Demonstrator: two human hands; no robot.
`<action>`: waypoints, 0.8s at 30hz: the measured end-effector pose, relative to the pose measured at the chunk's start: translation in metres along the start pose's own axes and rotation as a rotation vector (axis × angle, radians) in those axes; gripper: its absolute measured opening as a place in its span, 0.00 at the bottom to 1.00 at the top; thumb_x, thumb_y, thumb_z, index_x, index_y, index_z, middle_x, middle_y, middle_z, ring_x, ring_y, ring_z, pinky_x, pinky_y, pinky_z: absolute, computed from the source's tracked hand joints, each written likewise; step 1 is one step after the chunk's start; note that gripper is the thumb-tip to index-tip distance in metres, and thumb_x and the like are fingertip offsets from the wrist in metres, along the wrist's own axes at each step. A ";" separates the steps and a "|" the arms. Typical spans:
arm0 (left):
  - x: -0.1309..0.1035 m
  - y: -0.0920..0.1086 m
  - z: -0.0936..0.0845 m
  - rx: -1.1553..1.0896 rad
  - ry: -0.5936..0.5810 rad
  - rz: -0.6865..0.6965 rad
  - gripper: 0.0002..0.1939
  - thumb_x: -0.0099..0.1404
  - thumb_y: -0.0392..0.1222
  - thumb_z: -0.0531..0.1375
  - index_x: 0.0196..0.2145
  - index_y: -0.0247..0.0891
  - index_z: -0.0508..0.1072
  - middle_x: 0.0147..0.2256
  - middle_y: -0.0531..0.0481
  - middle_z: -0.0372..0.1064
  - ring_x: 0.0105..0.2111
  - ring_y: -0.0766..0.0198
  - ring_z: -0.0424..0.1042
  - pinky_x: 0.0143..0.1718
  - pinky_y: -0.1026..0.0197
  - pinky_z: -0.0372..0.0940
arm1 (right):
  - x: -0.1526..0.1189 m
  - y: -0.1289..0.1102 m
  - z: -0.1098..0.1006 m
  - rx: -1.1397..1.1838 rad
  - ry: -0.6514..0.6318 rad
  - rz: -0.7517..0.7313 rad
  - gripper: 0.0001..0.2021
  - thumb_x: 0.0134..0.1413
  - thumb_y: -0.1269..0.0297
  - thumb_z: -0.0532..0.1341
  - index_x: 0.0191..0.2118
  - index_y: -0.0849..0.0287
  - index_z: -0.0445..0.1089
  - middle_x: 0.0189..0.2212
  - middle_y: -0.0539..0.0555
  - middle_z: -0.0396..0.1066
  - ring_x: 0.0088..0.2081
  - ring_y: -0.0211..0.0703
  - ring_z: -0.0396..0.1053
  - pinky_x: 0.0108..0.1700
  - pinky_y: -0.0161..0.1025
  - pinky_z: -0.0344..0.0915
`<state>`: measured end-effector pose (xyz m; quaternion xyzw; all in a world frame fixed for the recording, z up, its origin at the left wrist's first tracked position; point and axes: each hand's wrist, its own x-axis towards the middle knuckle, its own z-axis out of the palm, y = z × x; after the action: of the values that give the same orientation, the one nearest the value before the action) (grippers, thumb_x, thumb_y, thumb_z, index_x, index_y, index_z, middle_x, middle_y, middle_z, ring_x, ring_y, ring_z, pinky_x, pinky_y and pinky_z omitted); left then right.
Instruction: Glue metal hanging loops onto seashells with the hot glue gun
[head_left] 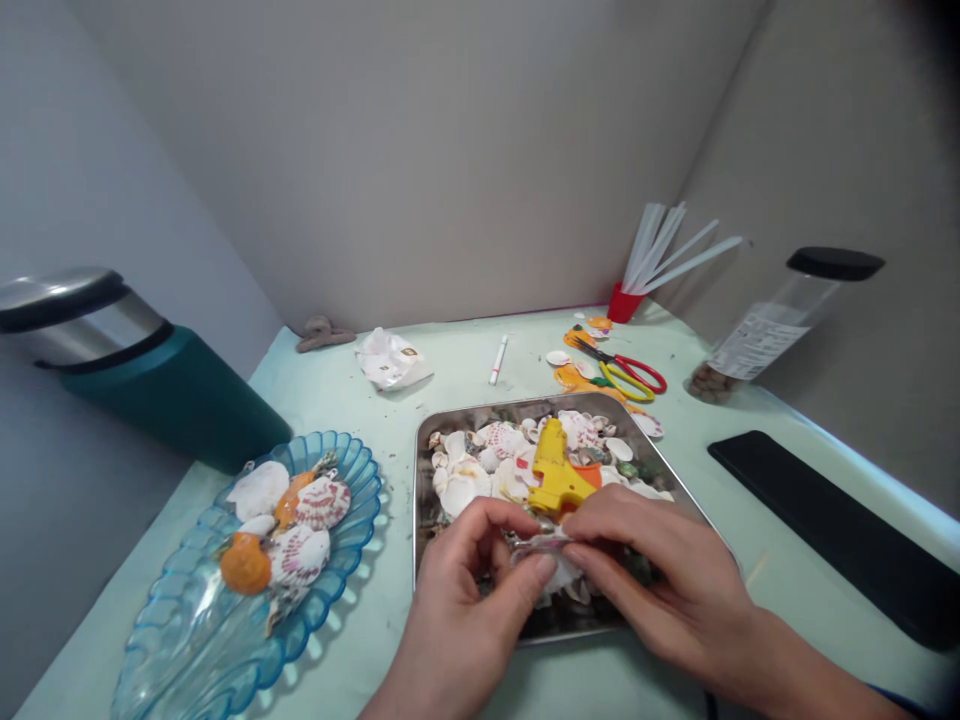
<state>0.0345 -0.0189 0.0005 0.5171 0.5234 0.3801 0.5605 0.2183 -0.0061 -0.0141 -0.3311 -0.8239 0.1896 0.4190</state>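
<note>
Both hands closed: left hand (480, 590) and right hand (671, 570) pinch one whitish, purple-streaked piece (549, 543) over the near part of the tray (415, 500). Fingers cover much of it; exact shape unclear. Glue gun (553, 470), yellow, lies on the shells (465, 487), lower end hidden by right hand. Near tray contents partly covered. Plate (187, 620), blue, cut off at bottom edge; bottle (180, 390) cut off at left. Jar (761, 340) label not fully legible. Dark blur, upper right corner. Table (337, 660) pale green, small specks about. Plain grey walls (450, 150) behind and at both sides. Scissors (641, 378) and marker (499, 360) beyond tray.
</note>
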 end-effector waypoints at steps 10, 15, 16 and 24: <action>-0.003 0.002 -0.003 -0.054 -0.046 0.037 0.12 0.61 0.49 0.61 0.35 0.37 0.74 0.28 0.51 0.70 0.27 0.67 0.66 0.29 0.67 0.61 | -0.003 0.004 -0.003 -0.001 0.058 -0.083 0.11 0.55 0.79 0.59 0.42 0.59 0.66 0.32 0.52 0.68 0.33 0.38 0.69 0.34 0.36 0.67; -0.004 0.002 -0.002 -0.117 -0.012 0.085 0.08 0.61 0.44 0.62 0.36 0.38 0.74 0.38 0.47 0.74 0.37 0.61 0.71 0.38 0.64 0.65 | -0.005 0.005 -0.003 0.000 0.024 -0.082 0.12 0.55 0.74 0.62 0.45 0.59 0.65 0.36 0.54 0.69 0.37 0.41 0.69 0.38 0.38 0.67; -0.004 0.002 -0.001 -0.138 -0.008 0.094 0.07 0.61 0.43 0.62 0.36 0.39 0.74 0.39 0.47 0.74 0.39 0.61 0.72 0.40 0.64 0.66 | -0.006 0.005 -0.004 -0.003 0.018 -0.081 0.12 0.55 0.72 0.62 0.46 0.59 0.65 0.37 0.54 0.69 0.38 0.42 0.68 0.39 0.38 0.67; -0.006 0.003 0.001 -0.255 0.001 0.157 0.09 0.59 0.38 0.64 0.39 0.39 0.73 0.42 0.47 0.73 0.42 0.61 0.71 0.42 0.64 0.66 | -0.005 0.002 -0.005 -0.010 -0.027 -0.027 0.16 0.56 0.70 0.62 0.50 0.58 0.64 0.41 0.55 0.66 0.44 0.42 0.66 0.45 0.36 0.64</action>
<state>0.0344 -0.0245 0.0049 0.4809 0.4289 0.4864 0.5900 0.2251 -0.0079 -0.0149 -0.3197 -0.8348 0.1842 0.4086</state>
